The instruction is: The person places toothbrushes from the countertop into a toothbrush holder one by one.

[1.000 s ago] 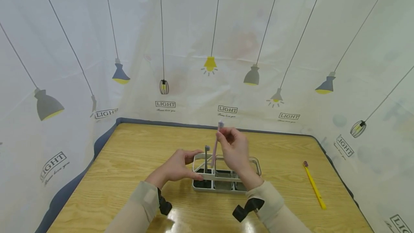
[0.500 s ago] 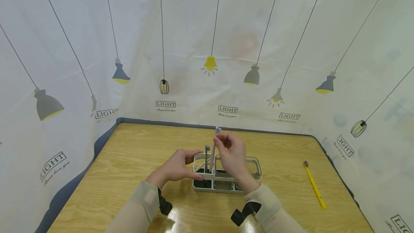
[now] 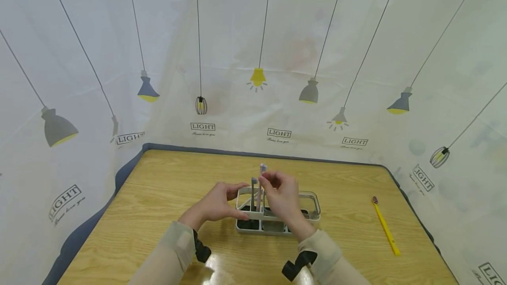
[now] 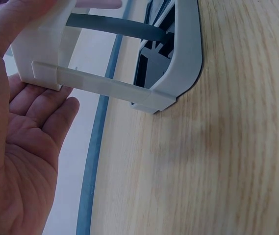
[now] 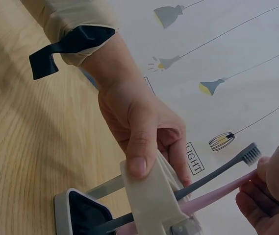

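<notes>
A white toothbrush holder [image 3: 273,233] with a dark base stands on the table. My left hand [image 3: 215,202] grips the left end of its upper frame, thumb in front and fingers behind. A grey toothbrush [image 5: 213,172] stands upright in the left part of the holder. Beside it, a pink toothbrush [image 5: 217,194] passes down through the upper frame. My right hand [image 3: 283,195] pinches this pink brush just below its head between thumb and fingers. From the left wrist, the grey handle [image 4: 114,25] is seen reaching the base. My right forearm and hand cover part of the holder's right side.
On the wooden table [image 3: 138,214], a yellow toothbrush [image 3: 385,225] lies well to the right of the holder. Clear cup-like compartments [image 3: 310,203] fill the holder's right part. A lamp-patterned curtain [image 3: 229,56] surrounds the table's back and sides.
My right hand has lowered the pink toothbrush into the holder next to the grey one, and the brush stands more upright. My left hand keeps its grip.
</notes>
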Motion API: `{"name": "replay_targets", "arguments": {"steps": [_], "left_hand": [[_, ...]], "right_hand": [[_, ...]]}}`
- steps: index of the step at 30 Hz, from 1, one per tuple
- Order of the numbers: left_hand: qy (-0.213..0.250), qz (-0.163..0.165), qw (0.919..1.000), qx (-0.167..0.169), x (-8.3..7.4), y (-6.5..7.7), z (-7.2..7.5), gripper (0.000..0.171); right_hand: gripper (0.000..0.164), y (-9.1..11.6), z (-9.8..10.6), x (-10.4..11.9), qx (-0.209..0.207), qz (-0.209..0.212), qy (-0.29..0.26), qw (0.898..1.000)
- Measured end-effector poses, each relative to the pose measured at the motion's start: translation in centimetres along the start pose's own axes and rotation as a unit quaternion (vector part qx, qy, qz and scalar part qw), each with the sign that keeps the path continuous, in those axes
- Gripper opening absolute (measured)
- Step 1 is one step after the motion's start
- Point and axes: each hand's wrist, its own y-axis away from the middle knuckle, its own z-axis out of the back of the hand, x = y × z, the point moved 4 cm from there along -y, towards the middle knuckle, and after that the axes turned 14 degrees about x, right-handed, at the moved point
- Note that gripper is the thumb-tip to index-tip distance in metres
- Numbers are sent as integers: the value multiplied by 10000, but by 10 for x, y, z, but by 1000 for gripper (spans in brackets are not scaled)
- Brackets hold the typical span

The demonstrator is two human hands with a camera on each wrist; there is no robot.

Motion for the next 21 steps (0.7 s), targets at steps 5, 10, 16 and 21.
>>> {"name": "replay_targets", "arguments": {"steps": [5, 10, 16, 21], "left_hand": [[-2, -36, 10000, 5, 1, 0, 0, 94], [42, -45, 10000, 6, 2, 0, 0, 94], [21, 8, 10000, 50, 2, 0, 0, 97], [24, -27, 10000, 51, 3, -1, 0, 97]], "right_hand": [[11, 2, -1, -3, 24, -28, 24, 10000], [6, 6, -2, -4, 65, -47, 76, 9999], [5, 9, -4, -7, 122, -199, 78, 9997], [7, 12, -5, -10, 152, -244, 74, 9996]]}}
